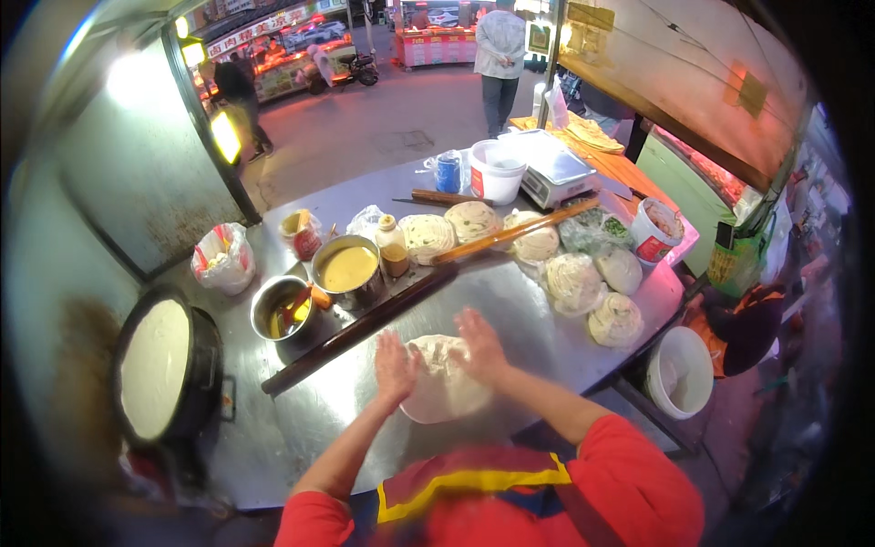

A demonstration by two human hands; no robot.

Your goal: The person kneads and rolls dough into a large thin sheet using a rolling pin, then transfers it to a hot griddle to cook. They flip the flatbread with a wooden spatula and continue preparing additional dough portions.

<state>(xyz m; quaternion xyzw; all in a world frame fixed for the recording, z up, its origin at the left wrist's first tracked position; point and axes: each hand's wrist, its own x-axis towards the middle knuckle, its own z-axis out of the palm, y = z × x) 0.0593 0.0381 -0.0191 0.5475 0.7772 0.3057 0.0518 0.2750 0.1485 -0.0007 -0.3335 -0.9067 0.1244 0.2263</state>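
Observation:
A flattened round of pale dough (444, 386) lies on the steel tabletop (321, 410) right in front of me. My left hand (396, 368) rests at its upper left edge, palm turned inward. At the upper right edge is my right hand (482, 345), its fingers stretched out over the dough. Neither hand grips anything. Beyond them a long dark rolling pin (359, 328) lies slantwise across the table. Behind it sit coiled dough rounds (427, 238) with green flecks, and a lighter wooden rod (516, 231) lies across some of them.
At left is a large black pan (205, 355) with a pale round inside. A pot of yellow batter (347, 270), an oil pot (281, 318) and a squeeze bottle (392, 246) stand beyond the rolling pin. A scale (557, 171) and a white bucket (497, 174) are at the back.

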